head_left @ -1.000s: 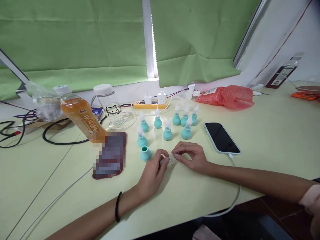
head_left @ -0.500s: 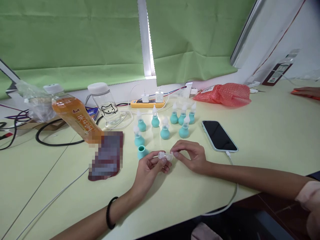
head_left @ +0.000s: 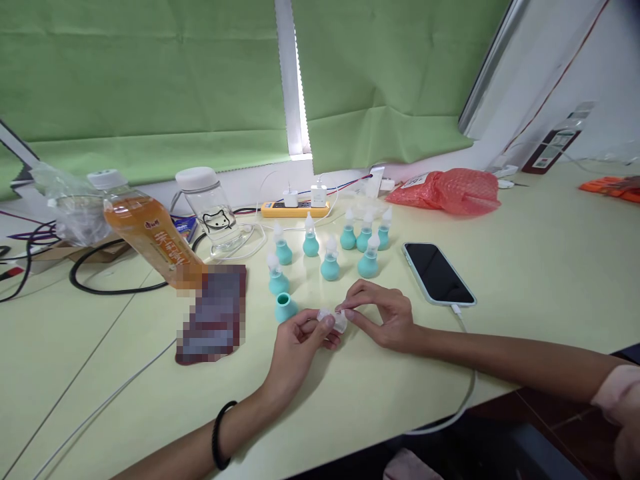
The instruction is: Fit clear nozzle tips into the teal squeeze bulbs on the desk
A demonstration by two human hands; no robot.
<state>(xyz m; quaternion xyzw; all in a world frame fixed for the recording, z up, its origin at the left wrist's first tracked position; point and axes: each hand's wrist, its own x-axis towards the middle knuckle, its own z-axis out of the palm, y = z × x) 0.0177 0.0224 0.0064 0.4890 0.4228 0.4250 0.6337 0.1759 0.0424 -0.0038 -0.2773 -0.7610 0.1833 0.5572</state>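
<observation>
My left hand (head_left: 304, 337) grips a small clear plastic nozzle piece (head_left: 339, 323) between thumb and fingers. At the right end of that piece my right hand (head_left: 383, 313) has its thumb and index finger pinched together; what lies between the tips is too small to make out. Just beyond my left fingers stands a teal squeeze bulb (head_left: 285, 307) with its round mouth uncovered. Several nasal aspirators, teal bulbs with clear pointed tips, stand upright farther back, among them a front aspirator (head_left: 330, 261) and a left aspirator (head_left: 278, 275).
A phone (head_left: 440, 273) on a charging cable lies to the right. Leftward are a pixelated dark object (head_left: 215, 317), a leaning orange drink bottle (head_left: 150, 230) and a clear cup (head_left: 215, 217). A yellow power strip (head_left: 295, 209) and red bubble wrap (head_left: 445, 191) lie along the back.
The clear nozzle piece has turned slightly in my left fingers, and my right fingertips have shifted a little left onto its end. Another person's hand at the far right has left the orange object.
</observation>
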